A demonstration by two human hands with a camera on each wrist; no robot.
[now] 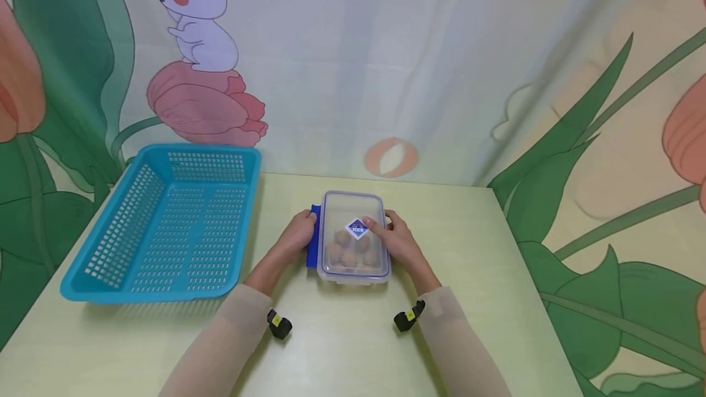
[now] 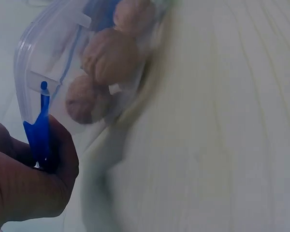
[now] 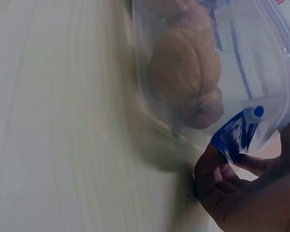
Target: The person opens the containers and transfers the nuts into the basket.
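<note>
A clear plastic food container [image 1: 343,206] with a lid and a blue-white diamond label lies between both hands. Several walnuts [image 1: 349,257] show through it, gathered toward its near end. On its left side a blue locking flap [image 1: 312,251] stands out from the wall. My left hand [image 1: 300,230] pinches that flap between thumb and fingers, as the left wrist view shows. My right hand [image 1: 399,239] grips the container's right side, thumb over the lid. In the right wrist view, its curled fingers are at another blue flap [image 3: 237,133], angled out from the wall.
A blue perforated plastic basket [image 1: 250,219] stands at the left of the pale table [image 1: 452,231]. Behind the table hangs a curtain [image 1: 331,78] printed with a rabbit and flowers. A small black camera is strapped on each wrist.
</note>
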